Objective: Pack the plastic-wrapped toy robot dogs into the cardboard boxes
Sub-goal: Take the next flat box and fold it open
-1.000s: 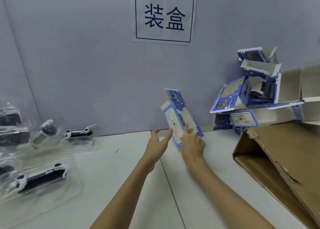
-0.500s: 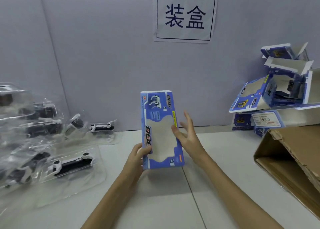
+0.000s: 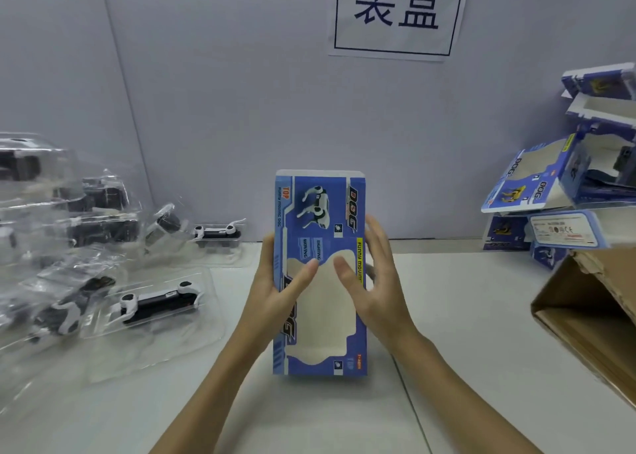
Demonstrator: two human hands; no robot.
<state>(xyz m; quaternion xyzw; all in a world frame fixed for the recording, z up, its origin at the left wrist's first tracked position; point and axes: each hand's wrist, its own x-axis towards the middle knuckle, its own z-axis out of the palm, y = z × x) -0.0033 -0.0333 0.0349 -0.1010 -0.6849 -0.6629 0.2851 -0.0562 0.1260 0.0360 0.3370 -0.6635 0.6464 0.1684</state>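
We hold a flat blue box [image 3: 320, 274] mid-frame, left hand [image 3: 275, 281] pinching its edge, right hand [image 3: 371, 281] spread against it; the wrapped dogs [image 3: 158, 302] at left remain unpacked.

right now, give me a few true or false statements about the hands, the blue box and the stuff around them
1. Both hands, left hand and right hand, are on the flat blue DOG box. True.
2. A wrapped toy dog is already inside that box. False: its window shows only bare card.
3. The plastic-wrapped toy robot dogs lie left of the box. True.
4. The brown cardboard carton sits on the left. False: it is at the right edge.
5. The stack of blue boxes is at the far right. True.
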